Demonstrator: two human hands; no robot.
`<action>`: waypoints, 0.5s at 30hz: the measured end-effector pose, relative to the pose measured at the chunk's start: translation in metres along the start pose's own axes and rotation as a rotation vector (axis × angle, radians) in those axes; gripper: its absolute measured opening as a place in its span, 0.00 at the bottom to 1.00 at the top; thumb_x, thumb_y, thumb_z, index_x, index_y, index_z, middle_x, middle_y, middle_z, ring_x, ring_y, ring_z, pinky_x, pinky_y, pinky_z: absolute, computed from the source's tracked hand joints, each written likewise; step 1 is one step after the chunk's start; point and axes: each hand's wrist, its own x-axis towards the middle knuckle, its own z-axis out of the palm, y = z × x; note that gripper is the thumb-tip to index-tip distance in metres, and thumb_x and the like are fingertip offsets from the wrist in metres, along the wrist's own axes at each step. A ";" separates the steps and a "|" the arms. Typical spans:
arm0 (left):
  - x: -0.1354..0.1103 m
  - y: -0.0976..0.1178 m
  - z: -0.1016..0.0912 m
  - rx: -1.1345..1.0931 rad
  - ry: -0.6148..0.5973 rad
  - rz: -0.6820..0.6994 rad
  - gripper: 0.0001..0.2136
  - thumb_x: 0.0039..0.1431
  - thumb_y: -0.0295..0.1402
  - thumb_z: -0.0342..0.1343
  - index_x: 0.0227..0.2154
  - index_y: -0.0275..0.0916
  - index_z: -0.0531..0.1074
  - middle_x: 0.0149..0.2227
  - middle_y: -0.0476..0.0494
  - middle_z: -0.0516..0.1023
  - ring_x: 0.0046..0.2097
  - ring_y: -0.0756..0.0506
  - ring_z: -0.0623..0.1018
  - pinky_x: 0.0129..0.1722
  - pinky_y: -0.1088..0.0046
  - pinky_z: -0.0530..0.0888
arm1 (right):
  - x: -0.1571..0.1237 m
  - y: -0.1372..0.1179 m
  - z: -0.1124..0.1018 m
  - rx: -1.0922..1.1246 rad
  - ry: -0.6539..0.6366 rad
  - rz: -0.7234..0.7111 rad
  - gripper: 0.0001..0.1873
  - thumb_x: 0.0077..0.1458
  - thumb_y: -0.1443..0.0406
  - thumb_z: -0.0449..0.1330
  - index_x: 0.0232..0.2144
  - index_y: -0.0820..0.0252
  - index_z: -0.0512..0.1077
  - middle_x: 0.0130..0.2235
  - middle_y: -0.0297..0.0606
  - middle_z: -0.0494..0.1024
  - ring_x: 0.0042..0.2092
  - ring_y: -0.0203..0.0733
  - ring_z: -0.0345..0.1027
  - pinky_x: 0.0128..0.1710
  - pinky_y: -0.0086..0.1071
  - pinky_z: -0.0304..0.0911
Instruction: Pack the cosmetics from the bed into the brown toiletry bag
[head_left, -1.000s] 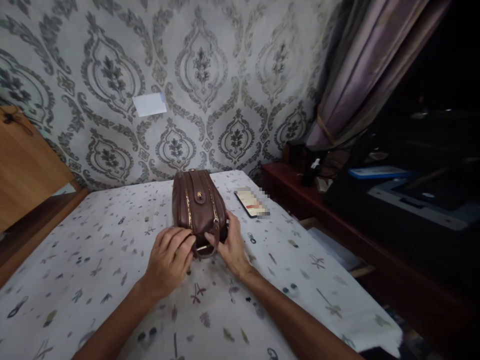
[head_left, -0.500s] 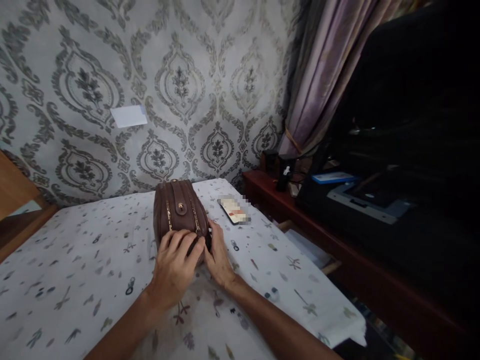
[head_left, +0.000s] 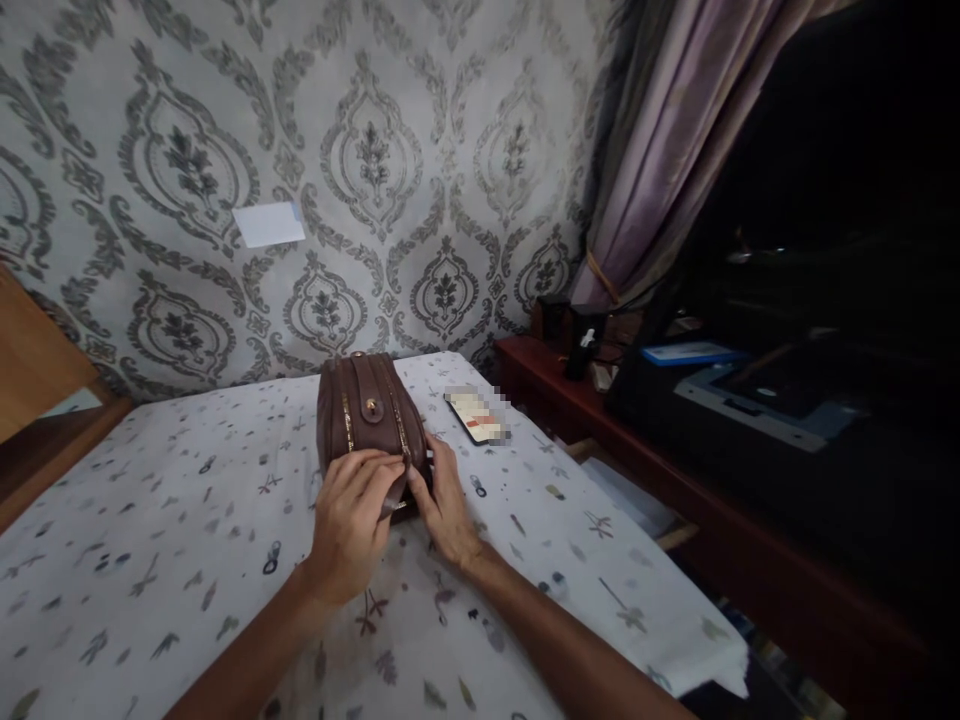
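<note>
A brown leather bag with two gold zips and a strap fixed by a gold stud stands on the patterned cloth. Curled over its near end, my left hand grips the bag beside the right-hand zip. My right hand wraps the near right corner, its thumb close to the left fingertips. A dark gap with a short stretch of gold zip shows between the hands. Whether a zip pull is pinched there is hidden by the fingers. A phone, partly blurred out, lies right of the bag.
The white printed cloth covers the table. Behind it rises a patterned wall with a white switch plate. At right stand a reddish-brown desk, a drawer with papers and a dark screen. A wooden piece is at left.
My left fingers have drawn back slightly and bunched closer together, so more of the gap and zip at the near end shows. The whole view has shifted a little.
</note>
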 end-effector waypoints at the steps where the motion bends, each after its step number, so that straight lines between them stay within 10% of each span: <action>1: 0.000 0.000 0.000 -0.009 0.008 -0.007 0.13 0.61 0.19 0.49 0.45 0.38 0.70 0.43 0.40 0.81 0.47 0.40 0.74 0.47 0.59 0.71 | 0.000 0.000 0.000 0.001 -0.003 0.001 0.25 0.67 0.56 0.48 0.62 0.57 0.56 0.58 0.48 0.67 0.60 0.50 0.60 0.61 0.51 0.58; 15: 0.002 0.000 0.001 -0.092 0.040 -0.133 0.08 0.65 0.25 0.51 0.43 0.41 0.73 0.42 0.43 0.82 0.46 0.42 0.77 0.46 0.61 0.71 | 0.001 -0.001 -0.002 -0.002 -0.028 -0.002 0.24 0.67 0.57 0.49 0.62 0.57 0.56 0.58 0.48 0.67 0.60 0.50 0.60 0.61 0.51 0.57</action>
